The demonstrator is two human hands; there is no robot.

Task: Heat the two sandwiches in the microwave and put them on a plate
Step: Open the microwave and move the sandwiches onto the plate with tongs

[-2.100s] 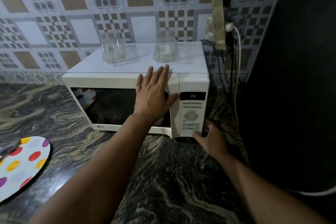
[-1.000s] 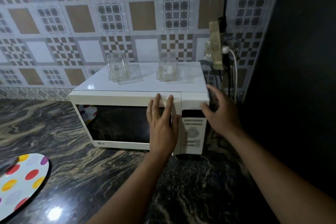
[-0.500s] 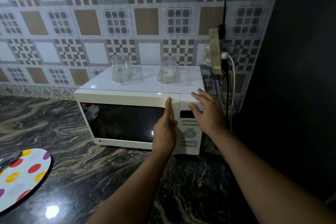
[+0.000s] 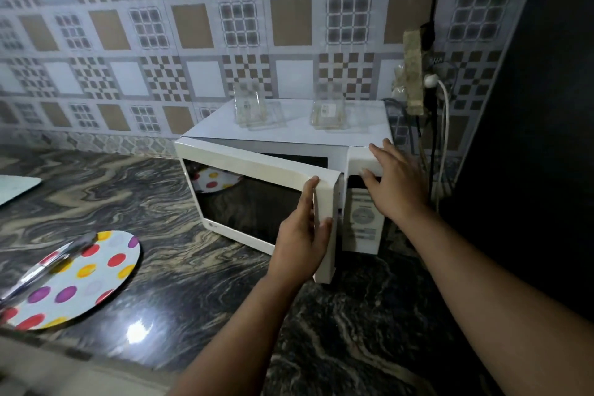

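A white microwave [image 4: 321,135] stands on the dark marbled counter, its door [image 4: 254,165] swung partly open toward me. My left hand [image 4: 300,244] grips the door's free right edge, fingers on the front and thumb round the edge. With flat, spread fingers my right hand [image 4: 397,185] presses on the microwave's top right corner above the control panel [image 4: 363,219]. The inside is dark and no sandwich is visible. A polka-dot plate [image 4: 86,280] lies at the front left with a shiny metal utensil [image 4: 41,267] across it.
Two clear plastic containers [image 4: 249,106] [image 4: 328,111] sit on top of the microwave. A power strip with plugs and cables [image 4: 414,74] hangs right of it, beside a tall dark surface [image 4: 530,138]. A white object [image 4: 16,188] pokes in at the left edge.
The door was closed under my left hand; that hand has now pulled it partly open. My right hand rose from the panel's bottom to the top right corner.
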